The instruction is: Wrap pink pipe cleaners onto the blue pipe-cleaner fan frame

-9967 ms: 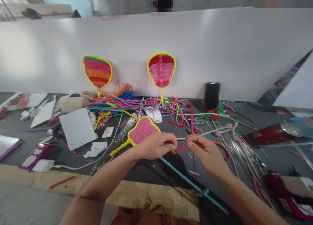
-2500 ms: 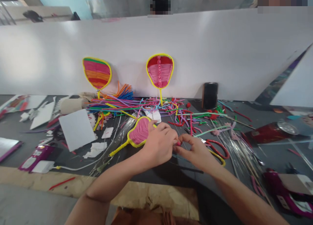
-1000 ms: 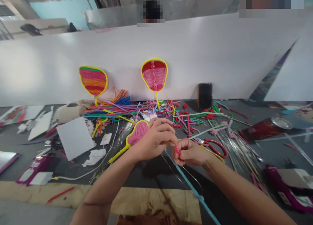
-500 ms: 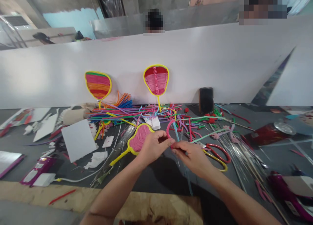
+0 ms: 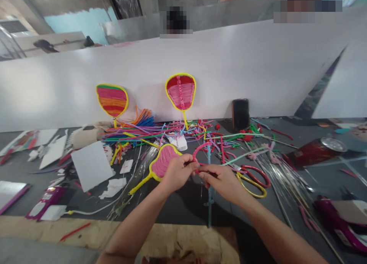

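Between my two hands is a pink pipe cleaner (image 5: 200,148) bent into a loop, with a light-blue pipe cleaner (image 5: 209,210) running up and down beside it. My left hand (image 5: 181,171) pinches the pink loop at its lower left. Close against it, my right hand (image 5: 220,179) has its fingers pressed together on the pink piece; its exact grip is partly hidden. Just left of my left hand lies a pink fan shape with a yellow edge and handle (image 5: 163,164). Scissors with red and yellow handles (image 5: 255,184) rest right of my right hand.
Two more fan shapes, one striped (image 5: 112,100) and one pink and red (image 5: 181,93), lean against the white panel (image 5: 137,69). Loose pipe cleaners, thin wires, a phone (image 5: 241,114), a red can (image 5: 318,152) and a white card (image 5: 92,165) lie about. People are behind the panel.
The pink loop has tipped and spread wider, and my hands have shifted slightly left. The light-blue pipe cleaner now hangs straighter. The whole view has moved a little.
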`<action>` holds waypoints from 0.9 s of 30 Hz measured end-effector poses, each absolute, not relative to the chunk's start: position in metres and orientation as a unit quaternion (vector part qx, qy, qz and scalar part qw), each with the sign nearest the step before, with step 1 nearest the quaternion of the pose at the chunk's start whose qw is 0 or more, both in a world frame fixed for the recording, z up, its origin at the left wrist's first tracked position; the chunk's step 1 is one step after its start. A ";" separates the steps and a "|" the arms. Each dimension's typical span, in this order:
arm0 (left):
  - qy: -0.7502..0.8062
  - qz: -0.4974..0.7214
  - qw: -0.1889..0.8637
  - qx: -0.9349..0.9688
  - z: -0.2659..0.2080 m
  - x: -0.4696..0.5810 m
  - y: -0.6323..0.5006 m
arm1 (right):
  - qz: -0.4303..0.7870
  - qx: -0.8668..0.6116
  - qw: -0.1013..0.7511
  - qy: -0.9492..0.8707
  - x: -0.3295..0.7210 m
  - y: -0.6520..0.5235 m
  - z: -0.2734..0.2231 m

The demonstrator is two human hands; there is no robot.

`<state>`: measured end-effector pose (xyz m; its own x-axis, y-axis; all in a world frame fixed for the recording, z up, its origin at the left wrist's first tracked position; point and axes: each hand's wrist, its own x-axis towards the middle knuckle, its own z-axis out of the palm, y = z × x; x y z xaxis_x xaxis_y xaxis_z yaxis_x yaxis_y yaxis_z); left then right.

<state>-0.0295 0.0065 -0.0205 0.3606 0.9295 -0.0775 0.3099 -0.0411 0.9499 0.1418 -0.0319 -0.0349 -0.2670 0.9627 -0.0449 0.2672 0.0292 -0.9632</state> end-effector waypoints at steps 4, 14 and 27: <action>0.445 0.341 0.611 0.559 -0.037 -0.047 0.022 | 0.412 -0.560 0.490 -0.525 0.167 -0.029 -0.042; 0.366 0.313 0.731 0.483 -0.072 -0.061 0.024 | 0.705 -0.451 0.495 -0.233 0.165 -0.033 -0.097; 0.463 0.261 0.753 0.388 -0.089 -0.058 0.008 | 0.686 -0.451 0.496 -0.283 0.170 -0.041 -0.099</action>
